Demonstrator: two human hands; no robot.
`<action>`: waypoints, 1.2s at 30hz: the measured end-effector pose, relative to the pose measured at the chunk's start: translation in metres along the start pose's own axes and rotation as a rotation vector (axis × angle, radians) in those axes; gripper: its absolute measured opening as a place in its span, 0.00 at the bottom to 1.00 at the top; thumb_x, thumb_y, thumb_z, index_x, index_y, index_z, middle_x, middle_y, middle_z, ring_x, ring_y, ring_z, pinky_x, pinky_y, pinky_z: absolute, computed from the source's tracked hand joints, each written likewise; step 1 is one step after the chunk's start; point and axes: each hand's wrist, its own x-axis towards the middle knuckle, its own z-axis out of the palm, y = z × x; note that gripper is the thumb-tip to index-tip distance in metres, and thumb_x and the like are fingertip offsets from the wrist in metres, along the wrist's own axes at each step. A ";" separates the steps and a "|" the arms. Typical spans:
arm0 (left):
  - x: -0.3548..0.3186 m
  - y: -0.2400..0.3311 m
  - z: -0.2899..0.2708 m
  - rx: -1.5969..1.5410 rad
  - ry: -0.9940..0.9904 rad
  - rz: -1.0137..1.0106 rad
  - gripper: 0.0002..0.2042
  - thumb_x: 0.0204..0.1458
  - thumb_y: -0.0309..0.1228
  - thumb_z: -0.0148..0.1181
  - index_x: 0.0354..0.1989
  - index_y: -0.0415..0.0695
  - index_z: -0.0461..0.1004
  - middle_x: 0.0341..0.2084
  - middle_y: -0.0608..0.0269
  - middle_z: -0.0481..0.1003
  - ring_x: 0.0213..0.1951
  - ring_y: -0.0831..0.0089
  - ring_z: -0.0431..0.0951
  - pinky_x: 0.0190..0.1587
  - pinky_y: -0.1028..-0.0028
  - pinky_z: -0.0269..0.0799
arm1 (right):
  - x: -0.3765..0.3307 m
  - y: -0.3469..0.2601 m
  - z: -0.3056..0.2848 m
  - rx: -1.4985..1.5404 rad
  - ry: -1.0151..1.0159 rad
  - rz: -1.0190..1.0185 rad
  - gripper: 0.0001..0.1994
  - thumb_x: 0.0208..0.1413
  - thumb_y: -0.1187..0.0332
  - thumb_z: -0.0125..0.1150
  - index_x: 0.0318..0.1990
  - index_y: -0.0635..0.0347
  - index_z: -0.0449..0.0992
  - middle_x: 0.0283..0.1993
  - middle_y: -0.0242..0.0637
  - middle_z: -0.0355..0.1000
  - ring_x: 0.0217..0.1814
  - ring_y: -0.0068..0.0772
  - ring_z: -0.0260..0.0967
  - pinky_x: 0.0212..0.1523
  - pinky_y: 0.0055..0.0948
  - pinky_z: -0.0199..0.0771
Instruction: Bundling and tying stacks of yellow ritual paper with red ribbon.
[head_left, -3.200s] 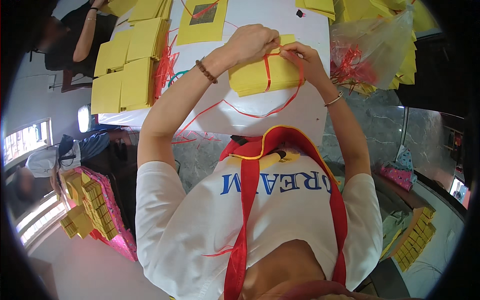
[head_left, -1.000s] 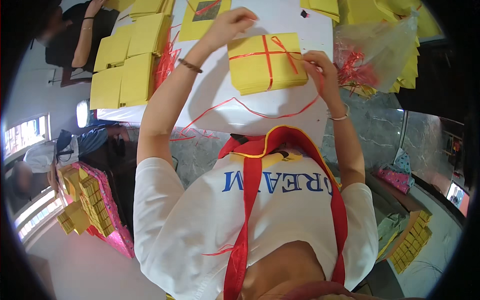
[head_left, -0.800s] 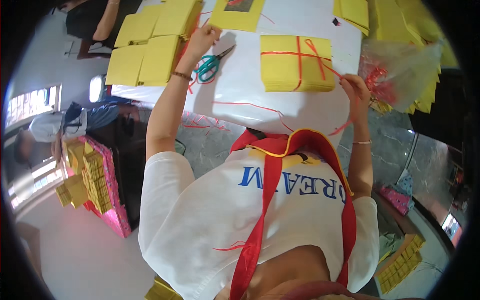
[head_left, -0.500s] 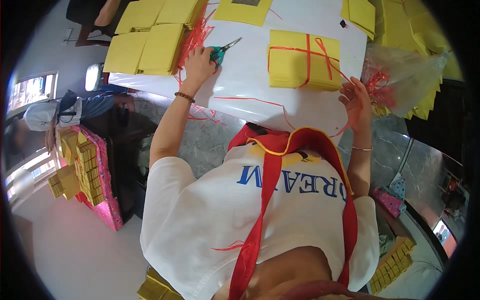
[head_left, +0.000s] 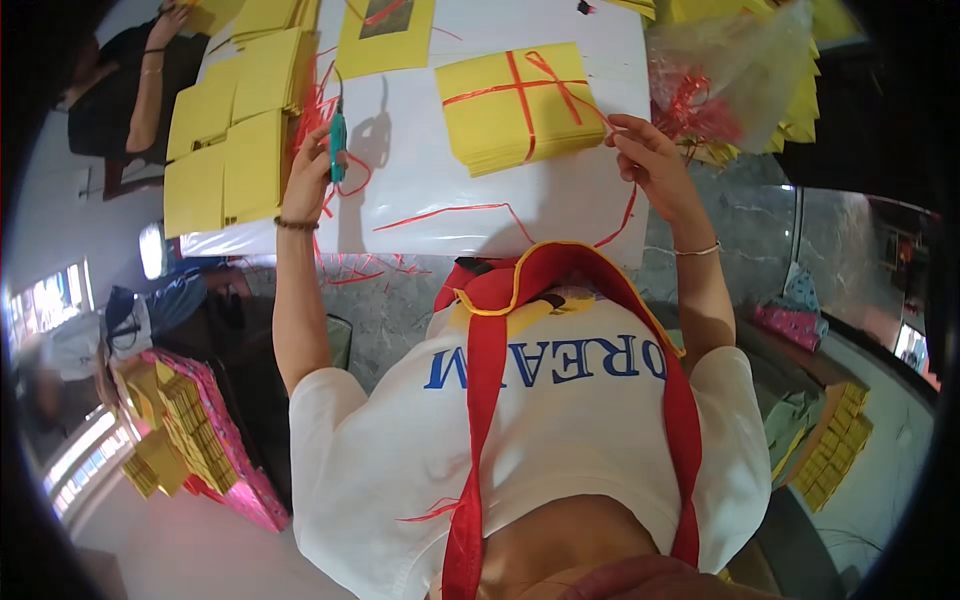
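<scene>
My left hand (head_left: 309, 172) is closed on a pair of teal-handled scissors (head_left: 338, 150), raised above the table with the blades pointing away from me. A stack of yellow paper envelopes (head_left: 480, 125) lies at the middle of the table, bound crosswise with red plastic ribbon (head_left: 523, 100) that has a loop on top. My right hand (head_left: 650, 160) pinches the ribbon's tail at the stack's right corner. From that hand the ribbon hangs down past the table's near edge. Another length of red ribbon (head_left: 440, 211) lies on the white tabletop in front of the stack.
Several piles of yellow envelopes (head_left: 245, 165) stand at the left, with tangled red ribbon beside them. A clear plastic bag (head_left: 740, 80) holding red ribbon sits at the right edge. A yellow sheet (head_left: 385, 45) lies at the back. Another person's arm (head_left: 148, 100) shows at far left.
My left hand has lifted the scissors off the table and turned them upright. My right hand still holds the ribbon tail. The view has shifted, and the bound stack appears slightly turned.
</scene>
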 end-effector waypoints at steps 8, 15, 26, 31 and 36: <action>-0.054 0.060 0.123 -0.113 -0.552 0.026 0.22 0.38 0.27 0.58 0.45 0.39 0.63 0.27 0.66 0.66 0.27 0.80 0.66 0.29 0.81 0.61 | -0.008 0.002 -0.010 -0.152 -0.021 0.031 0.10 0.53 0.66 0.52 0.40 0.60 0.72 0.24 0.24 0.65 0.20 0.10 0.54 0.19 0.11 0.53; -0.046 0.041 0.204 -0.099 -0.876 -0.053 0.23 0.41 0.28 0.55 0.47 0.36 0.60 0.33 0.59 0.69 0.35 0.76 0.70 0.34 0.81 0.66 | -0.018 -0.009 -0.012 -0.177 0.014 -0.036 0.10 0.52 0.63 0.52 0.35 0.61 0.73 0.20 0.23 0.63 0.18 0.09 0.51 0.18 0.12 0.50; -0.028 0.074 0.220 -0.070 -0.824 -0.111 0.15 0.38 0.27 0.59 0.36 0.38 0.65 0.25 0.64 0.70 0.26 0.82 0.70 0.24 0.82 0.65 | -0.019 -0.009 -0.012 -0.181 -0.017 -0.044 0.09 0.52 0.64 0.51 0.31 0.59 0.72 0.19 0.22 0.60 0.18 0.09 0.48 0.17 0.12 0.45; -0.020 0.093 0.156 -0.158 -0.490 0.170 0.19 0.40 0.29 0.61 0.42 0.40 0.64 0.23 0.66 0.70 0.26 0.82 0.70 0.24 0.84 0.63 | -0.034 0.000 -0.004 -0.183 -0.141 -0.048 0.07 0.54 0.66 0.49 0.31 0.59 0.69 0.22 0.23 0.61 0.19 0.09 0.50 0.19 0.11 0.47; 0.058 0.046 0.055 0.452 -0.012 0.174 0.23 0.43 0.35 0.60 0.46 0.38 0.63 0.25 0.61 0.72 0.25 0.78 0.69 0.26 0.79 0.64 | -0.043 0.019 0.038 -0.130 -0.373 0.155 0.07 0.54 0.67 0.48 0.32 0.60 0.69 0.24 0.26 0.64 0.22 0.12 0.56 0.24 0.11 0.56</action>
